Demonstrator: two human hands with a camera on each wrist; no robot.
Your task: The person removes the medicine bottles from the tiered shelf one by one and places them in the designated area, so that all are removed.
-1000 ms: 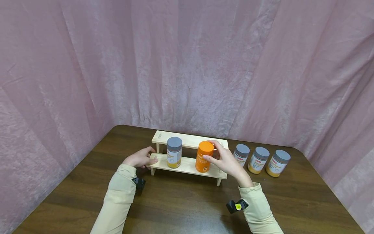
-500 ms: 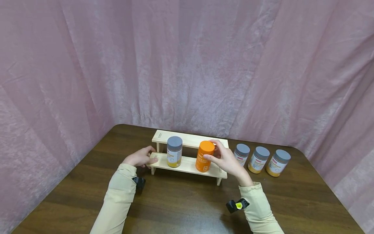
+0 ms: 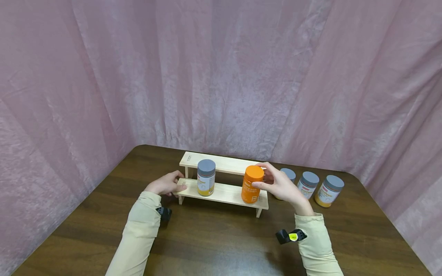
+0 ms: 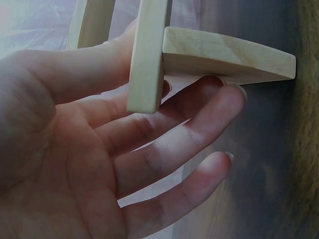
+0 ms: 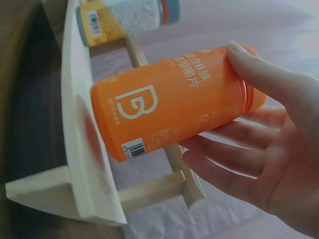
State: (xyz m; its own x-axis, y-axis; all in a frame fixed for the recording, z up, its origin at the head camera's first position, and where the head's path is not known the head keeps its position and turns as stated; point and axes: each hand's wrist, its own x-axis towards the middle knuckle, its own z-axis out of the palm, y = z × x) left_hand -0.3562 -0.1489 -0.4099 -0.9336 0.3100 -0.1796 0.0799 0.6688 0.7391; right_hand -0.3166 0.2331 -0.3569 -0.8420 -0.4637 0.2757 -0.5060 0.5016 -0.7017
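On the table (image 3: pixel 214 241), the rack (image 3: pixel 224 193) is pinched at left by the left hand (image 3: pixel 166 184); at its right end, the near-upright orange bottle (image 3: pixel 250 192) is gripped from the right by the half-curled right hand (image 3: pixel 283 188).

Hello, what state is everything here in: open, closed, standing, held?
Wooden rack: standing on the table, one end held by the left hand.
Orange bottle: closed, roughly upright, held by the right hand; whether its base touches the rack is unclear.
Rack jar: closed, upright.
Left table jar: closed, mostly hidden.
Middle table jar: closed, partly hidden.
Right table jar: closed, upright.
Curtain: hanging in folds.
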